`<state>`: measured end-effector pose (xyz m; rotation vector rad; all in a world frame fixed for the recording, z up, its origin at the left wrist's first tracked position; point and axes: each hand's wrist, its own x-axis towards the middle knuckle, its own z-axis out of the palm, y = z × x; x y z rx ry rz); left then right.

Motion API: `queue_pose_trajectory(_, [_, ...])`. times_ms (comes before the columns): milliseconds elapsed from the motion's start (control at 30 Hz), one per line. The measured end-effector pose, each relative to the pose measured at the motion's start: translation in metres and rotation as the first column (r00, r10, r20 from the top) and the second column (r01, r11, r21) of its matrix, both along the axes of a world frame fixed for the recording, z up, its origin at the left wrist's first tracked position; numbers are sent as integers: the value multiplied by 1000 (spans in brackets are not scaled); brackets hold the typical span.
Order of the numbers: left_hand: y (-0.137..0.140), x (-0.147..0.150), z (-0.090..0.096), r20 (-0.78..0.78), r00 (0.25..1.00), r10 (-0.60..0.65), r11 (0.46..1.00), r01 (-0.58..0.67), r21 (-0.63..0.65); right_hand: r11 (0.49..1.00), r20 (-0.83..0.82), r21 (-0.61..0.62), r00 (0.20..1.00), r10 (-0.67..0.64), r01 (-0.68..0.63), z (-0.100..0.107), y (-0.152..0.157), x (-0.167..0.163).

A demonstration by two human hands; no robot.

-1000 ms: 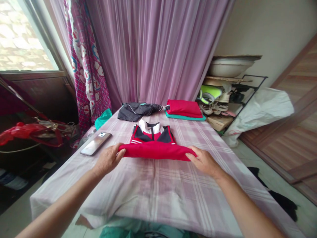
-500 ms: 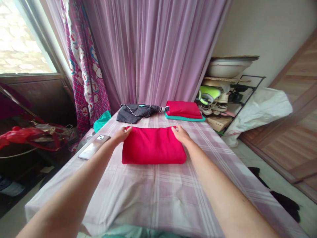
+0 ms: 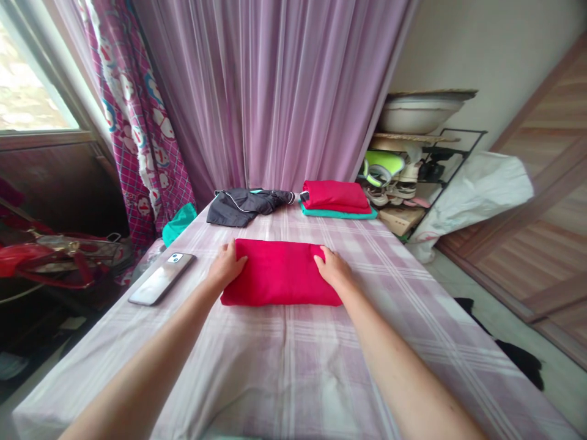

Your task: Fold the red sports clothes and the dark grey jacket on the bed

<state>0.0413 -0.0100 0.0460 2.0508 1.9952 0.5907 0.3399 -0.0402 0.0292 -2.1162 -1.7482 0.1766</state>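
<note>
A folded red garment [image 3: 282, 275] lies flat on the plaid tablecloth [image 3: 293, 366] in front of me, its exact kind hidden by the folds. My left hand [image 3: 227, 267] grips its left side, thumb on top and fingers along the outer edge. On the opposite side, my right hand [image 3: 334, 267] holds it the same way, thumb resting on the upper face. Beyond it lies a crumpled dark garment [image 3: 243, 206] with white piping. To the right of that sits a stack with a red folded garment [image 3: 337, 195] over a teal one [image 3: 339, 213].
A smartphone [image 3: 162, 279] lies near the table's left edge. A teal cloth or bag [image 3: 180, 225] is beside the far left edge. Purple curtains [image 3: 275, 91] hang behind the table. At the right stand a shoe rack [image 3: 463, 162] and a white sack [image 3: 481, 192].
Both hands have come down from the garment's far corners to its sides, thumbs now on top. The far edge of the red garment lies flatter. My view has shifted slightly.
</note>
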Motion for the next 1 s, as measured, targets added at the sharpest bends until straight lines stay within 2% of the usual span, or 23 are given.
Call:
queue_pose_trajectory(133, [-3,32,23,-214,975,-64,975,107,194,980,67,173,994,88,-99,38,5,-33])
queue_pose_trajectory(233, [-5,59,20,-261,960,-98,952,167,257,938,103,255,971,215,-235,49,8,-69])
queue_pose_trajectory(267, [-6,65,12,-255,961,-103,955,168,245,938,115,218,961,250,-270,46,7,-79])
queue_pose_trajectory(400, [-9,67,-25,-181,978,-98,986,120,116,944,109,-109,940,324,-312,16,3,-94])
queue_pose_trajectory(433, [-9,65,-32,-172,980,-104,987,123,105,939,105,-144,939,327,-311,10,2,-93])
queue_pose_trajectory(500, [-8,60,-38,-167,979,-117,984,137,111,938,110,-138,936,334,-318,4,2,-87])
queue_pose_trajectory(633, [-9,52,-36,-188,976,-114,979,142,144,963,126,-81,956,265,-256,2,0,-60])
queue_pose_trajectory(733, [-13,43,-39,-196,974,-117,969,155,192,979,91,-63,976,199,-194,-9,-6,-32])
queue_pose_trajectory(867, [-22,28,-46,-138,974,-179,941,210,264,976,51,63,977,206,-209,-29,-16,-8])
queue_pose_trajectory(1000, [-28,10,-52,-35,965,-261,930,262,258,966,-38,170,978,204,-194,-38,-18,-2])
